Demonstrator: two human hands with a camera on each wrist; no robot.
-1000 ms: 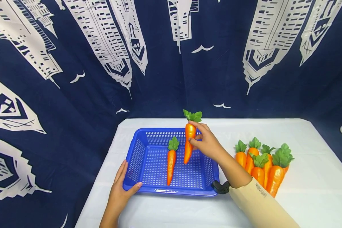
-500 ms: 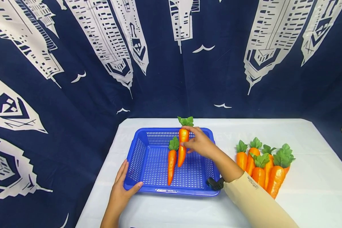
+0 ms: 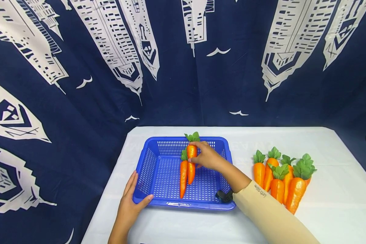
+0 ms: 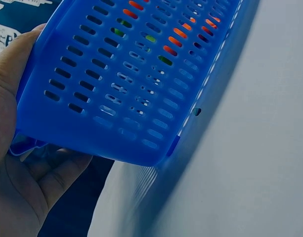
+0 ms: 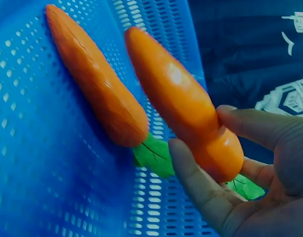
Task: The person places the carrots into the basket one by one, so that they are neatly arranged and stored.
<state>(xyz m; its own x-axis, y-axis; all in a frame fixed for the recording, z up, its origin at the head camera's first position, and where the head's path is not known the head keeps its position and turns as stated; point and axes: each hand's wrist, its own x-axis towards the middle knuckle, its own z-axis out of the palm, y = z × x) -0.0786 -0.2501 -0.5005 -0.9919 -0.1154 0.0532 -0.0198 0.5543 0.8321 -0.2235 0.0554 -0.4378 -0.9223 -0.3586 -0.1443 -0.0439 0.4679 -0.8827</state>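
A blue perforated plastic basket point(image 3: 189, 204) stands on the white table. At its near left corner my left hand point(image 3: 128, 205) holds the rim, thumb on the front side and fingers along the left side. The left wrist view shows the basket wall point(image 4: 67, 118) close up beside that hand. Inside the basket, my right hand point(image 3: 209, 158) grips an orange toy carrot point(image 5: 176, 98) near its leafy end, between thumb and fingers, tip toward me. Just left of it, another carrot point(image 3: 183, 178) lies on the basket floor, leaves away from me; the held one partly covers its leaves.
Right of the basket, several more carrots point(image 3: 295, 191) with green tops lie bunched on the white tabletop point(image 3: 338, 203). A dark blue cloth point(image 3: 177, 98) printed with white buildings hangs behind the table. A black device point(image 3: 224, 196) sits at the right wrist.
My right hand has carried its carrot left and toward me, lower into the basket, beside the lying carrot. My left hand has stayed on the basket corner.
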